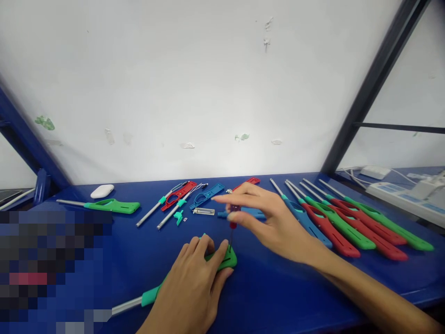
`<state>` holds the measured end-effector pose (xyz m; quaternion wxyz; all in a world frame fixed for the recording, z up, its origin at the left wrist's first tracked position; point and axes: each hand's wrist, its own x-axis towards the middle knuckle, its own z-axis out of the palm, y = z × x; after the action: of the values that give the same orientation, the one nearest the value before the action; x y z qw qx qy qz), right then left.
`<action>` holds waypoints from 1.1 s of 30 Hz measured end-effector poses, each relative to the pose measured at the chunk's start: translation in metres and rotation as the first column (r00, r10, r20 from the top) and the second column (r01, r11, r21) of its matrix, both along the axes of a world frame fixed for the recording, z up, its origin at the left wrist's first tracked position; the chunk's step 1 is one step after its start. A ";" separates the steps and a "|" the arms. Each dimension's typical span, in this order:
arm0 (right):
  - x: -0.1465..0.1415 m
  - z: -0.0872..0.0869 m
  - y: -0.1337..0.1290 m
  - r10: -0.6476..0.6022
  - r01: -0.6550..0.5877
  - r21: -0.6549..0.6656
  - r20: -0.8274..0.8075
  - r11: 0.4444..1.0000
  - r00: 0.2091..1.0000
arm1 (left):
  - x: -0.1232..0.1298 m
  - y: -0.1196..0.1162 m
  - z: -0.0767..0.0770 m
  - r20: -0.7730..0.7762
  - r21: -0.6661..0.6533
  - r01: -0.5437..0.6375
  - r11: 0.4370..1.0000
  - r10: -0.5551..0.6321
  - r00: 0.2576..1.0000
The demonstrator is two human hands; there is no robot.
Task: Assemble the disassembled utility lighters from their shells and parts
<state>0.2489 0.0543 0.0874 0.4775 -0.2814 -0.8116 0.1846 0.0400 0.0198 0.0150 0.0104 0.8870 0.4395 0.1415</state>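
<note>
My left hand (194,278) is closed over a green gas lighter (227,261), pressing it down on the blue table. The lighter's metal tube points to the lower left, past its teal collar. With the fingers of my right hand (267,215) I grip the dark red handle of a screwdriver (233,225). It stands upright, its tip at the end of the green handle beside my left fingertips. Behind the hands lie a small clear fuel tank (204,211), a teal trigger piece (178,216) and opened blue shell parts (207,195).
Several red, green and blue lighters (342,220) lie in a row at the right. Another green lighter (113,206) and a white case (102,190) are at the back left. A power strip (406,197) sits at the far right, and a white wall (208,83) rises behind.
</note>
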 end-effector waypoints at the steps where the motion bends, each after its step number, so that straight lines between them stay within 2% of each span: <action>1: 0.001 0.000 0.000 0.051 -0.051 -0.050 -0.002 0.997 0.999 | 0.000 0.000 0.000 0.000 0.005 0.000 1.000 0.000 1.000; 3: 0.001 0.001 0.000 0.125 -0.129 -0.113 -0.040 0.985 0.991 | 0.001 -0.001 0.002 -0.006 0.004 -0.005 1.000 0.005 1.000; 4: 0.001 0.001 0.000 0.126 -0.131 -0.098 -0.056 0.987 0.990 | 0.001 -0.001 0.003 -0.013 -0.004 -0.007 1.000 0.007 1.000; 7: -0.001 0.001 0.000 0.013 -0.010 0.067 -0.042 0.998 0.999 | 0.003 0.001 0.006 -0.028 -0.027 -0.013 1.000 0.012 1.000; 9: 0.000 0.001 -0.002 -0.026 0.025 0.117 0.005 0.993 1.000 | 0.003 0.002 0.006 -0.022 -0.021 -0.009 1.000 0.009 1.000; 12: 0.001 0.002 -0.004 0.071 -0.071 0.002 0.038 0.997 0.997 | 0.003 0.002 0.004 -0.009 -0.010 -0.009 1.000 0.009 1.000; 14: 0.002 0.001 -0.003 0.100 -0.100 -0.017 0.010 0.995 0.995 | 0.003 0.001 0.004 -0.013 -0.021 -0.015 1.000 0.015 1.000; 17: 0.001 0.000 -0.001 -0.015 0.016 0.082 -0.009 0.996 1.000 | 0.003 0.000 0.004 -0.024 -0.035 -0.020 0.999 0.019 1.000; 19: 0.001 0.000 -0.001 -0.051 0.049 0.076 0.019 0.996 0.999 | 0.003 0.000 0.004 -0.034 -0.049 -0.023 0.999 0.022 0.999; 21: 0.003 0.000 -0.002 0.031 -0.031 -0.001 0.031 1.000 0.999 | 0.003 -0.001 0.005 -0.042 -0.063 -0.030 0.998 0.027 0.999; 24: 0.003 -0.002 -0.002 0.158 -0.166 -0.109 -0.080 0.980 0.984 | 0.003 -0.001 0.007 -0.044 -0.073 -0.029 0.997 0.026 0.999; 26: 0.001 -0.003 -0.002 0.125 -0.136 -0.074 -0.131 0.988 0.983 | 0.004 -0.002 0.007 -0.039 -0.073 -0.023 0.997 0.020 0.999; 29: -0.001 -0.003 -0.003 0.031 -0.027 0.044 -0.082 0.999 0.996 | 0.004 -0.001 0.007 -0.031 -0.067 -0.016 0.998 0.014 0.999; 31: 0.000 -0.002 -0.003 0.051 -0.050 0.018 -0.027 0.999 0.998 | 0.004 0.000 0.006 -0.030 -0.059 -0.018 0.998 0.016 0.999; 33: 0.001 -0.001 -0.003 0.114 -0.115 -0.078 -0.024 0.990 0.993 | 0.004 0.000 0.005 -0.031 -0.049 -0.020 0.999 0.019 0.999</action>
<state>0.2502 0.0510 0.0864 0.4625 -0.2512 -0.8139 0.2463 0.0439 0.0197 0.0200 0.0245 0.8841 0.4516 0.1172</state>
